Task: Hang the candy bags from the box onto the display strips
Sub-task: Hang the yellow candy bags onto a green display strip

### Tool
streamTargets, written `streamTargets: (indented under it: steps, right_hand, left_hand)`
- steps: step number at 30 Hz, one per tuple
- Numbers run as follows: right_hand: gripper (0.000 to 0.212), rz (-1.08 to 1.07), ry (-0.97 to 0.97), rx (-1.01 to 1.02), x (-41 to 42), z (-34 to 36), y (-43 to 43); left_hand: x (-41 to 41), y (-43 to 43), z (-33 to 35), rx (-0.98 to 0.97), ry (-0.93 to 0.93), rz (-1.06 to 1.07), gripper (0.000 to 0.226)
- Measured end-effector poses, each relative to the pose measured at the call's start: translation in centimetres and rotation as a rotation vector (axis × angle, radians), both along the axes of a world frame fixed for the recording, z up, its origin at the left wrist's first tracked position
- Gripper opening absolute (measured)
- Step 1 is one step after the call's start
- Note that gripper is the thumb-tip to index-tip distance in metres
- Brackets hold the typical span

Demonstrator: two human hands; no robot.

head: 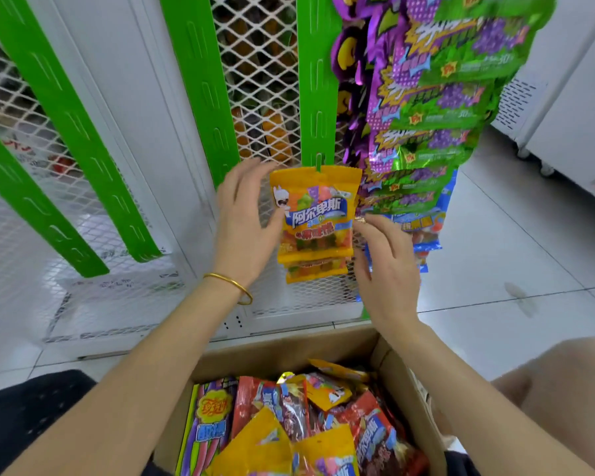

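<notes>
strip: green slotted plastic display strip, third from the left, hangs on the white mesh rack; its hook tab pokes through the top hole of the yellow gummy candy bag.
bag: sits at the low end of that strip, a second yellow bag just below it, overlapped. Judged: it is on the hook, so this one looks hung.
left hand: left hand at the bag's left edge, thumb touching the edge, fingers spread behind or beside it. Not curled round it; likely steadying so the bag hangs flat.
right hand: right hand at the bag's right edge, fingertips just touching or just beside it, fingers relaxed, holding nothing. Cannot tell if there is real contact.
neighbours: purple-green foil grape candy bags fill the strip to the right; the two green strips at left are bare.
box: brown cardboard box near, between the forearms, well stocked with mixed red and yellow bags.
next: judged, reach back into the box for another bag and take the next free hook up.
</notes>
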State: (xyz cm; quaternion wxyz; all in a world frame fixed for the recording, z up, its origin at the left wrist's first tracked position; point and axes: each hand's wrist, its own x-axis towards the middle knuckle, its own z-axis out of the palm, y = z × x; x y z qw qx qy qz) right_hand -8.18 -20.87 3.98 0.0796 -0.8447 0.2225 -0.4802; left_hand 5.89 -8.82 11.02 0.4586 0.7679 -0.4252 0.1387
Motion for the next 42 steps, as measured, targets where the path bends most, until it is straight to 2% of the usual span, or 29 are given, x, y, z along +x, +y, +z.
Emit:
streamTargets:
  steps: [4, 9, 13, 17, 20, 24, 27, 30, 33, 37, 42]
  right_hand:
    - [0.024, 0.239, 0.374, 0.634, -2.2, -4.4, 1.0]
    - [0.008, 0.518, 0.87, 0.919, -2.6, -8.8, 1.8]
    - [0.024, 0.66, 1.215, 0.945, -3.0, -11.3, 3.4]
    - [0.027, 0.756, 1.499, 0.742, -3.6, -13.6, 5.4]
    - [0.018, 0.734, 1.477, 0.694, -3.8, -14.9, 5.8]
    - [0.006, 0.721, 1.451, 0.914, -3.8, -13.3, 4.2]
    - [0.005, 0.711, 1.387, 1.018, -4.0, -10.6, 2.3]
    - [0.006, 0.746, 1.352, 0.916, -4.0, -7.5, 1.0]
    - [0.009, 0.777, 1.236, 0.93, -3.9, -4.6, 0.4]
    - [0.01, 0.789, 1.044, 0.955, -3.5, -1.7, 0.0]
    - [0.013, 0.74, 0.627, 1.044, -2.3, 1.7, -0.4]
  left_hand:
    - [-1.4, 4.3, -4.4, 0.113, 0.068, -0.043, 0.05]
    - [-1.6, 6.2, -7.7, 0.246, 0.186, -0.069, 0.048]
    - [-1.7, 6.7, -8.2, 0.278, 0.198, -0.099, 0.045]
    - [-2.1, 7.2, -8.5, 0.293, 0.222, -0.091, 0.041]
    - [-2.3, 7.2, -8.8, 0.297, 0.229, -0.108, 0.039]
    - [-2.9, 6.7, -9.4, 0.373, 0.252, -0.166, 0.034]
    - [-3.7, 6.3, -9.9, 0.545, 0.305, -0.241, 0.03]
    - [-4.9, 5.9, -10.2, 0.773, 0.402, -0.393, 0.032]
    - [-6.2, 5.4, -10.6, 0.92, 0.48, -0.538, 0.035]
    - [-6.6, 4.4, -10.2, 0.841, 0.461, -0.481, 0.018]
    - [-4.3, 3.3, -6.2, 0.613, 0.427, -0.373, 0.014]
